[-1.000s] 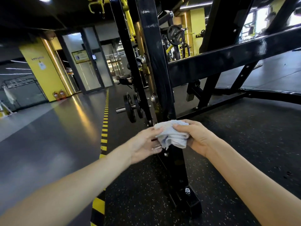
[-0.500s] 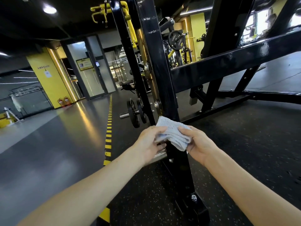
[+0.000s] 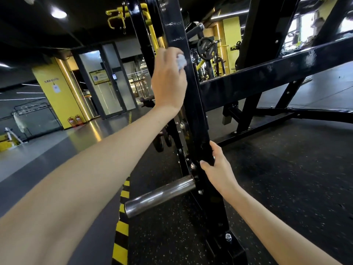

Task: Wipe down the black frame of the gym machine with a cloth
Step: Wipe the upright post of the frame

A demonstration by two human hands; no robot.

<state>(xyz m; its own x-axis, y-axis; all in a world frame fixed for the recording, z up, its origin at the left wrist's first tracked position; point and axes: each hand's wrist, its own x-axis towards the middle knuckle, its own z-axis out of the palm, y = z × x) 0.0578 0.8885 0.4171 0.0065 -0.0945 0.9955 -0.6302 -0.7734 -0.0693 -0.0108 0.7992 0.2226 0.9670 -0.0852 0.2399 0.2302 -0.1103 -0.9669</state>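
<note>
Task thing: black upright (image 3: 174,25) of the machine frame, standing right in front of the person and bolted down to the rubber floor (image 3: 286,178).
Long axis: near vertical, leaning slightly left toward the top. Any stroke has to run up or down along it.
Cloth (image 3: 181,61): bunched small and pale, high on the upright, touching its near face. Only a tuft shows past the fingers.
Left hand (image 3: 169,81): raised, fingers curled round the cloth, holding it against the post.
Right hand (image 3: 217,169): well below the left, thumb and fingers clasped round the same upright just above the steel peg (image 3: 158,196). It carries no cloth.
Relation for the coming move: unwiped post lies above and below the left hand. The right hand sits in the downward path and would likely have to shift.
Cross beam (image 3: 277,71): branches off to the right, nearer the right arm.
Containers: none in view.
</note>
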